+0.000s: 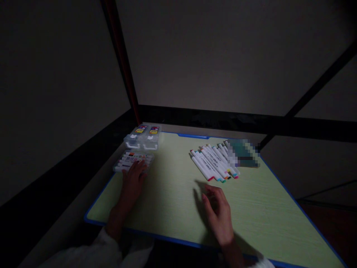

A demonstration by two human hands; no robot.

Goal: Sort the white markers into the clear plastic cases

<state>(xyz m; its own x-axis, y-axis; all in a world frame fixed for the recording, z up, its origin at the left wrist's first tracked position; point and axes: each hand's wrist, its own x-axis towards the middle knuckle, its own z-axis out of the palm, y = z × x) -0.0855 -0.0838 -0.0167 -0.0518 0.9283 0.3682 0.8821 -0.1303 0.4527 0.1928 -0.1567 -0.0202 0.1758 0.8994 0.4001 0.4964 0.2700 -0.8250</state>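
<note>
My left hand (134, 178) rests with its fingers spread on the front of a clear plastic case (130, 156) at the table's left side. White markers show through that case's lid. Over the near middle of the table, my right hand (219, 208) hovers with curled fingers, thumb and fingertips apart and nothing between them. Beyond it lies a loose pile of white markers (213, 162) with coloured ends, roughly side by side and slanting.
Two clear lidded cases (143, 136) with coloured labels stand at the far left corner. A flat dark green item (243, 152), partly pixelated, lies behind the markers on the right. The pale green table (167, 201) has a blue edge. Walls rise behind and to the left.
</note>
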